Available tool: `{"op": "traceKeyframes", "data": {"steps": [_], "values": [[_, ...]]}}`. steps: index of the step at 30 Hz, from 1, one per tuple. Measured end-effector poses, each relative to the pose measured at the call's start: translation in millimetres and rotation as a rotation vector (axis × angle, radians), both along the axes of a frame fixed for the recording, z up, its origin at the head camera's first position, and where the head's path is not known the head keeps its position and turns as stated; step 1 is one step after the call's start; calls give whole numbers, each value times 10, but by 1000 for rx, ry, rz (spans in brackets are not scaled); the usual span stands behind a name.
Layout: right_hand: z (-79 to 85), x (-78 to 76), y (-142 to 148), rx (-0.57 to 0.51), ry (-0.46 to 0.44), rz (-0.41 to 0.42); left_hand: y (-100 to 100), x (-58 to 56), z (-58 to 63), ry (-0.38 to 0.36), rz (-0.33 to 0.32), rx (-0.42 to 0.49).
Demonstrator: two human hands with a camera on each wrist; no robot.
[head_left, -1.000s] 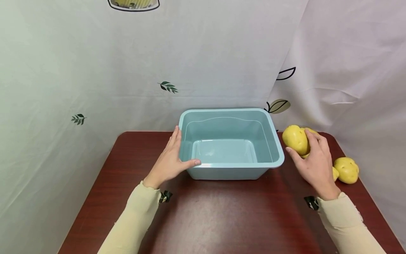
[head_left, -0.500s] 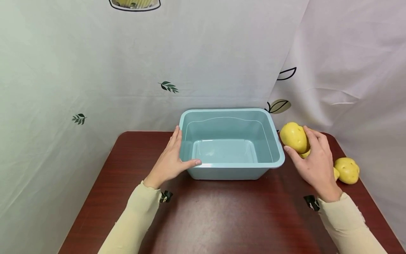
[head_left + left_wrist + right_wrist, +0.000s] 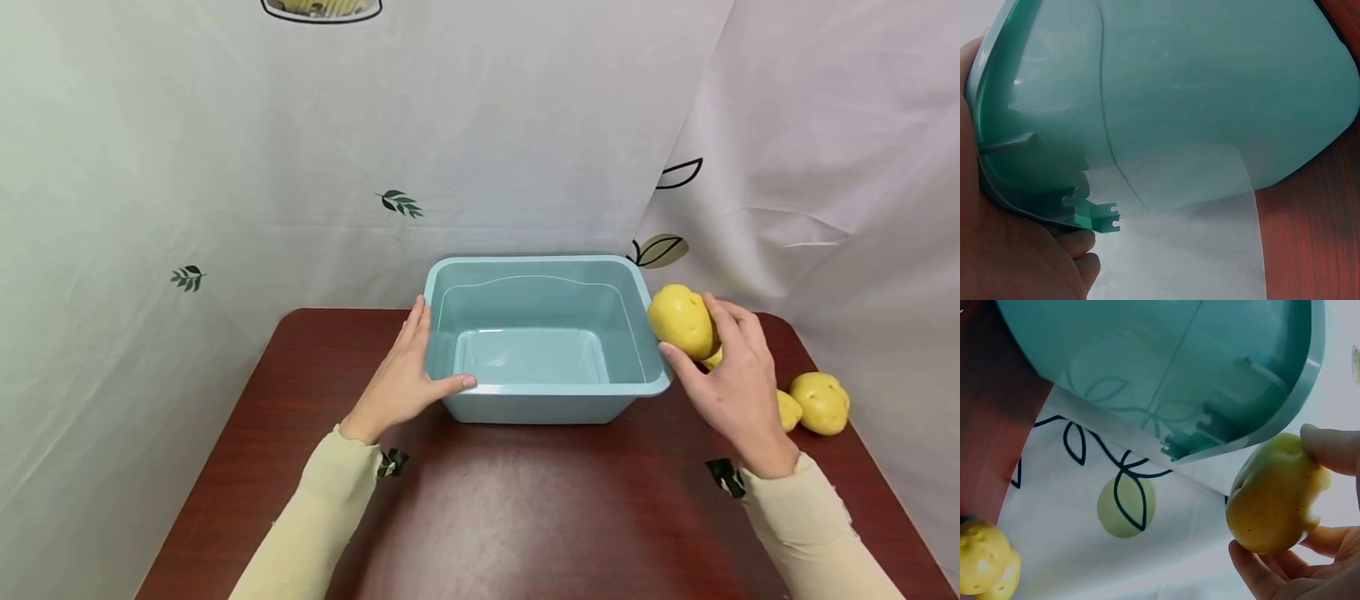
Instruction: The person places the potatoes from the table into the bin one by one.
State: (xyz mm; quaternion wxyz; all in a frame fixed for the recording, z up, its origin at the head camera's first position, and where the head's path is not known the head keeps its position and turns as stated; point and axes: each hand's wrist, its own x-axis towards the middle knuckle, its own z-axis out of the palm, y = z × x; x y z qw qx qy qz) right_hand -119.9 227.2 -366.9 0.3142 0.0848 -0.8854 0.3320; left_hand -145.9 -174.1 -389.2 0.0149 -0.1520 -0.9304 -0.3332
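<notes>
In the head view my right hand grips a yellow potato at the right rim of a light blue plastic bin. Thumb and fingertips pinch the potato from opposite sides in the right wrist view, above the level of the rim. My left hand rests on the bin's front left corner, its fingers straight along the left side and its thumb on the front rim. From below, the left wrist view shows this hand against the bin's rim. The bin has nothing inside.
More potatoes lie on the dark red table at the right: a round potato, a smaller potato beside it, and one partly hidden behind my right hand. A white patterned cloth hangs close behind the bin.
My right hand has carried the potato leftward and slightly up, from over the other potatoes to the bin's right rim. The left hand and the bin have stayed put.
</notes>
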Motion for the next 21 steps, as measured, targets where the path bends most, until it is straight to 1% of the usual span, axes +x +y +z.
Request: {"op": "traceKeyframes", "data": {"steps": [5,11,18,21], "values": [[4,-22,-55,12,17,17,2,-2,4,-2,1,3],[15,-27,-127,15,17,38,11,-4,11,-6,-2,15],[12,-44,-219,56,37,63,5,-4,7,-6,-3,14],[-4,-50,-255,66,29,75,3,-6,3,-5,-2,13]]}}
